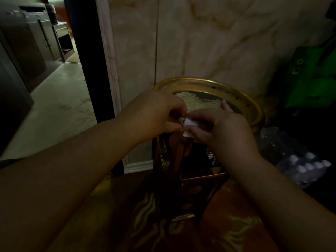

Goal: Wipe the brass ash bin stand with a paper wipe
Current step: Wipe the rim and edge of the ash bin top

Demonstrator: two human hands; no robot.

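Holding a small white paper wipe (189, 124), both hands are meeting over the near rim of the brass ash bin stand (254, 110). The right hand (221, 128) is closing its grip on the wipe, and the left hand (156, 111) is pinching its other edge. I think the wipe is being folded; a firm flat pad will be rubbing the curved rim better. The stand is standing just beside the marble wall (209, 42), so the far side is leaving little room, while the near side is staying open for the arms.
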